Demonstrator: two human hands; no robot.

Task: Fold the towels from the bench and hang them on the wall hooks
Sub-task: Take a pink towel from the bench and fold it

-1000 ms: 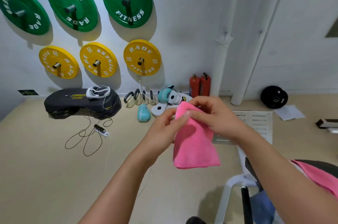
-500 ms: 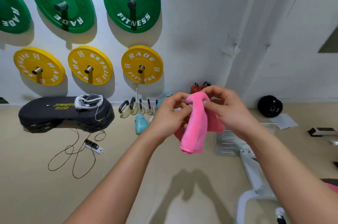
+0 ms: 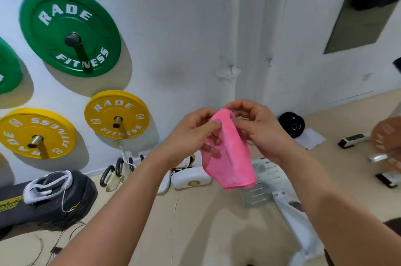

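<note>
The pink towel (image 3: 230, 157) hangs long-way down, up in the air by the white wall (image 3: 184, 27). The left hand (image 3: 191, 133) and right hand (image 3: 260, 129) sit close together, both pinching its top. No hook shows near it.

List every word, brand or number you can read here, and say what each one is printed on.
"RADE FITNESS": large green plate on the wall.
"RADE FITNESS": right-hand yellow plate.
"FITNESS", upside down: left yellow plate; its remaining word is too warped to read.
Yellow lettering on the black pad: cut off, unreadable.
Pink towel: no text.
</note>
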